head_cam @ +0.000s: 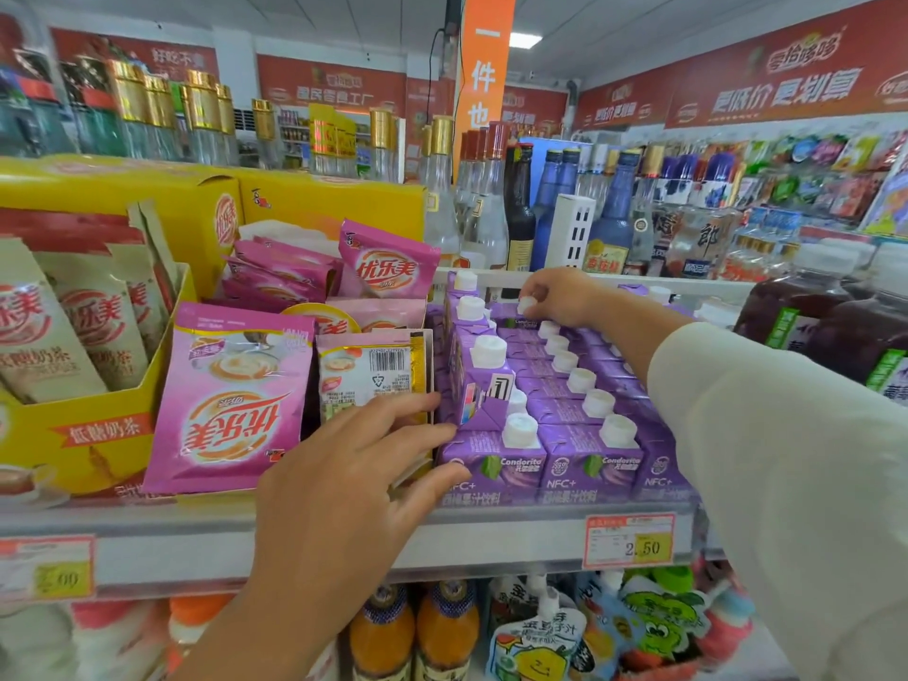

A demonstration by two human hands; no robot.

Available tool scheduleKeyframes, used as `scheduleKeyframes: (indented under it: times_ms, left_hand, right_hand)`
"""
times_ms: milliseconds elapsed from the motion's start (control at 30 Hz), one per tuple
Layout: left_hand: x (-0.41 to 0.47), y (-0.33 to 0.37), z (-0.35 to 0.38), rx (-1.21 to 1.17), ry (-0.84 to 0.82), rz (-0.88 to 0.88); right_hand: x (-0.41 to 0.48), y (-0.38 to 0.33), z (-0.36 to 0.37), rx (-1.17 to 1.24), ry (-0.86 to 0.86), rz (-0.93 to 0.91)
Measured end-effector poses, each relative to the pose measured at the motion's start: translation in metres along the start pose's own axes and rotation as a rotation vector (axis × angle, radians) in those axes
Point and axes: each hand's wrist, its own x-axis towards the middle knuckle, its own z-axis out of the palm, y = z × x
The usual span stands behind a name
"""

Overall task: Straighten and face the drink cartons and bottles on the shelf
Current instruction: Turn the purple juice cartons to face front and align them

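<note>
L hand (354, 464), fingers straight, presses side of front purple carton (491, 466) on shelf (295, 533), prob. to square the row; R hand (555, 297) pinches cap (527, 304) of a back carton, prob. to turn it forward.

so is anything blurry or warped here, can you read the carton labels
Head view: the front purple cartons and the 2.50 price tag are sharp and legible; the left price tag and the glass bottles at top left go soft; the wide lens bends the shelf edge and stretches the sleeve at right; lighting is even, no hard shadows.
</note>
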Motion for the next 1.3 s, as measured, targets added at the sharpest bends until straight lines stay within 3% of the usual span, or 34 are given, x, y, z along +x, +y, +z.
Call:
scheduleKeyframes:
  times_ms: [167, 333, 433, 600, 833, 1067, 1300]
  left_hand:
    - [0.000, 0.000, 0.001, -0.004, 0.002, -0.008]
    - [0.000, 0.002, 0.001, -0.064, 0.122, -0.024]
    - [-0.003, 0.019, -0.005, -0.099, 0.199, 0.011]
    - [-0.024, 0.064, -0.004, -0.442, -0.053, -0.144]
    - [-0.048, 0.087, 0.027, -0.786, -0.416, -0.260]
    - [-0.076, 0.083, 0.051, -1.019, -0.561, -0.418]
    - [-0.092, 0.093, 0.055, -1.112, -0.543, -0.474]
  right_hand:
    - [-0.036, -0.015, -0.036, 0.058, 0.148, -0.090]
    - [-0.129, -0.030, -0.064, 0.294, 0.355, -0.198]
    - [-0.192, -0.022, -0.060, 0.481, 0.392, -0.249]
    - [-0.279, -0.001, -0.029, 0.706, 0.277, -0.263]
    - [-0.329, 0.018, 0.025, 0.818, 0.167, -0.171]
    - [-0.351, 0.032, 0.062, 0.910, 0.127, -0.052]
    - [-0.372, 0.035, 0.082, 0.701, 0.235, -0.080]
